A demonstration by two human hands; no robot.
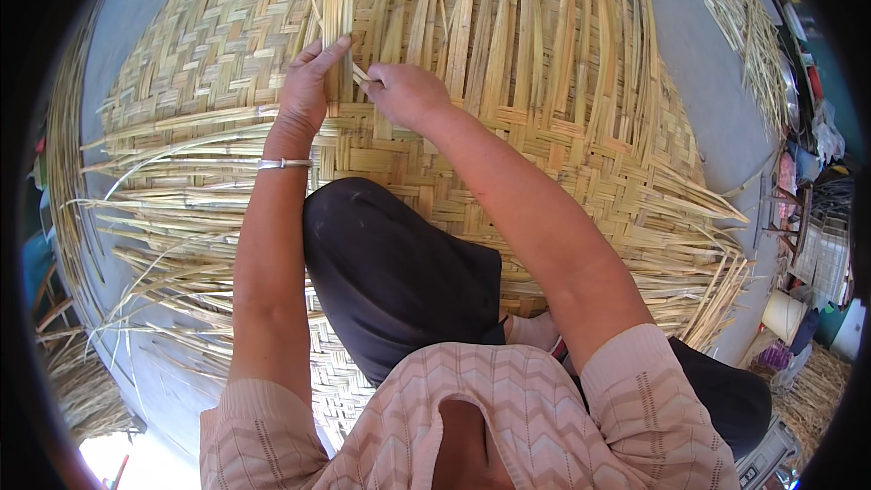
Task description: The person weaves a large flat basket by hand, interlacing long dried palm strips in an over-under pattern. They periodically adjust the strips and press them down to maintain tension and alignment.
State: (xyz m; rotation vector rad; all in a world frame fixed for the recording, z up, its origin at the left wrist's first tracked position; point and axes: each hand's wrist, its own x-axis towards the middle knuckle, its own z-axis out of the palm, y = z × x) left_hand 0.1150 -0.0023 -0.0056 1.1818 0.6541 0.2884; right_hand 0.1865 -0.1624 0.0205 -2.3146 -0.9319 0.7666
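Note:
A large woven mat (209, 36) of flat yellow-green reed strips spreads under and in front of me. Beyond my knee, my left hand (310, 82), with a silver bracelet at its wrist, is closed on a bundle of long upright strips (339, 0), thumb pressed along it. Just to its right, my right hand (406, 95) pinches the end of a single reed strip (360, 74), which angles toward that bundle. Several unwoven long strips (499, 27) lie side by side over the mat to the right of both hands.
Loose strip ends (181, 209) stick out along the mat's left side, with more at the right. My bent knee (390, 254) rests on the mat. A pile of thin reeds (730, 27) lies on the grey floor at the far right, near a white bucket (783, 315) and assorted household items.

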